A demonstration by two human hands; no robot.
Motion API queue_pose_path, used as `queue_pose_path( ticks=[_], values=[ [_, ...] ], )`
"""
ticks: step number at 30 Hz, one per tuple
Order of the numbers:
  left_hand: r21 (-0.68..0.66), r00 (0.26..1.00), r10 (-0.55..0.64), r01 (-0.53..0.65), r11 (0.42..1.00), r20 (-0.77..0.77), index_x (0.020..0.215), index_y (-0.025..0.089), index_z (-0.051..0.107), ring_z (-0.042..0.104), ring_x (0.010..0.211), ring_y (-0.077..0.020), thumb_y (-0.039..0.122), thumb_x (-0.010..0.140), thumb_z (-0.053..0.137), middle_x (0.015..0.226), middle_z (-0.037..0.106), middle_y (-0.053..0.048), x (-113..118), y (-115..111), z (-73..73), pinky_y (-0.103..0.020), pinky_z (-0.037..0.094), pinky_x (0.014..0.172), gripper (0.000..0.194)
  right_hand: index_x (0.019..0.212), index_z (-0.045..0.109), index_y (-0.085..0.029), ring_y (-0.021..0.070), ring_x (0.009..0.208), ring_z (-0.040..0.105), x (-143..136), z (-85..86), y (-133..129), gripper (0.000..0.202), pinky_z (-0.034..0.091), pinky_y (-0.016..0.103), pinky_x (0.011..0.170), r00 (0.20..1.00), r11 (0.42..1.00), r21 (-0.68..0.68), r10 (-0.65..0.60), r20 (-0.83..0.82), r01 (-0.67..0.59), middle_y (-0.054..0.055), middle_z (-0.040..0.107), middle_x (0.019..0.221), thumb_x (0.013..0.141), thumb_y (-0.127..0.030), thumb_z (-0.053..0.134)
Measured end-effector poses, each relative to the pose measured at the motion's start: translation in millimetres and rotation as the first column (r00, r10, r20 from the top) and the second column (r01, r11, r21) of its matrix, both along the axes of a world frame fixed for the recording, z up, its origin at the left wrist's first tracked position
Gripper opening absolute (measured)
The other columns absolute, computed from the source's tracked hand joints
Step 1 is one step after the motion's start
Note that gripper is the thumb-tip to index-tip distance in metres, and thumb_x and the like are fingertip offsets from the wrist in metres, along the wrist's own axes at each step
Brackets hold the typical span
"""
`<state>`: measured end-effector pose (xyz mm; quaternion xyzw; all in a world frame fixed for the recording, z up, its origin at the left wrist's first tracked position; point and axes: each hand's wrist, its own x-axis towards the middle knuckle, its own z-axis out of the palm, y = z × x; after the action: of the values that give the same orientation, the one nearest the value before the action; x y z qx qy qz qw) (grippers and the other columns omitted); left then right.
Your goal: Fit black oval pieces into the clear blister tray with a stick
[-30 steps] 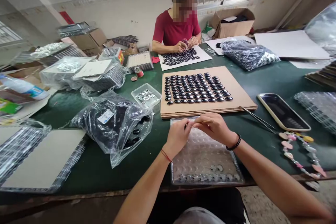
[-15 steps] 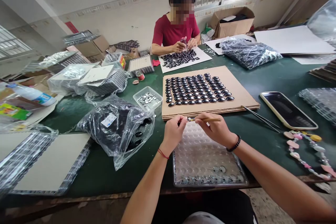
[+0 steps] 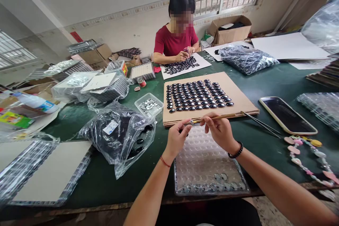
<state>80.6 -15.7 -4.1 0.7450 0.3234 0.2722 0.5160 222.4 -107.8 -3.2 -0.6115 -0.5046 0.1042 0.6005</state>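
Note:
My left hand [image 3: 178,137] pinches a small shiny piece [image 3: 191,122], too small to make out well. In my right hand [image 3: 219,132] is a thin wooden-handled tool [image 3: 224,116], its tip meeting the small piece. Both hands hover over the far edge of a clear plastic tray [image 3: 205,160] with round pockets; clear round pieces sit in its near rows. Just beyond lies a stack of brown boards [image 3: 238,102] bearing rows of black oval pieces [image 3: 198,95].
Left of the boards are an open box of small metal parts [image 3: 149,105] and a plastic bag of black pieces [image 3: 106,130]. Tweezers [image 3: 261,123], a phone [image 3: 288,114] and a bead string [image 3: 298,152] lie right. A person [image 3: 176,39] works across the table.
The whole view has shifted slightly, with the scene lower in the picture. The fingers of my right hand have changed their hold on the tool, which now points more to the upper right.

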Motion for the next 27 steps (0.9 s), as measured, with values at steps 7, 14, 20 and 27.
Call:
queue_pose_path(
  ticks=[7, 14, 20, 27],
  values=[
    [-0.051, 0.999, -0.033, 0.035, 0.998, 0.037, 0.093, 0.013, 0.063, 0.035, 0.046, -0.0068, 0.046, 0.074, 0.055, 0.054, 0.043, 0.003, 1, -5, 3.0, -0.019, 0.030, 0.045, 0.038, 0.077, 0.051, -0.017, 0.0086, 0.041, 0.051, -6, -1.0, -2, 0.023, 0.039, 0.020, 0.040, 0.986, 0.996, 0.029, 0.084, -0.142, -0.081, 0.001, 0.059, 0.062, 0.088, -0.035, 0.042],
    [-0.036, 0.985, -0.171, 0.171, 0.985, -0.009, 0.091, 0.013, 0.064, 0.034, 0.048, -0.0071, 0.042, 0.075, 0.055, 0.052, 0.042, 0.003, -6, 5, 6.8, -0.019, 0.027, 0.047, 0.035, 0.075, 0.052, -0.017, 0.0083, 0.041, 0.049, -4, -1.3, -1, 0.024, 0.038, 0.020, 0.039, 0.942, 0.989, 0.098, 0.137, -0.307, -0.112, -0.001, 0.055, 0.057, 0.087, -0.036, 0.044],
    [-0.215, 0.990, -0.131, 0.138, 0.967, 0.047, 0.082, 0.013, 0.066, 0.035, 0.045, -0.0056, 0.038, 0.068, 0.064, 0.051, 0.044, 0.004, -7, 20, 4.9, -0.018, 0.026, 0.045, 0.029, 0.075, 0.054, -0.017, 0.0083, 0.041, 0.046, 4, 3.5, -1, 0.024, 0.037, 0.020, 0.039, 0.889, 0.986, 0.165, 0.105, -0.446, -0.033, -0.002, 0.051, 0.052, 0.086, -0.037, 0.046],
    [-0.744, 0.812, 0.397, 0.067, 0.665, 0.428, 0.077, 0.013, 0.056, 0.017, 0.033, -0.0015, 0.046, 0.071, 0.061, 0.042, 0.024, 0.010, -12, 38, -3.5, -0.015, 0.013, 0.034, 0.034, 0.076, 0.054, -0.018, 0.0089, 0.041, 0.046, -3, 1.4, -3, 0.023, 0.036, 0.021, 0.038, 0.903, 0.986, 0.158, 0.123, -0.412, -0.063, -0.002, 0.052, 0.052, 0.085, -0.037, 0.047]
  ],
)
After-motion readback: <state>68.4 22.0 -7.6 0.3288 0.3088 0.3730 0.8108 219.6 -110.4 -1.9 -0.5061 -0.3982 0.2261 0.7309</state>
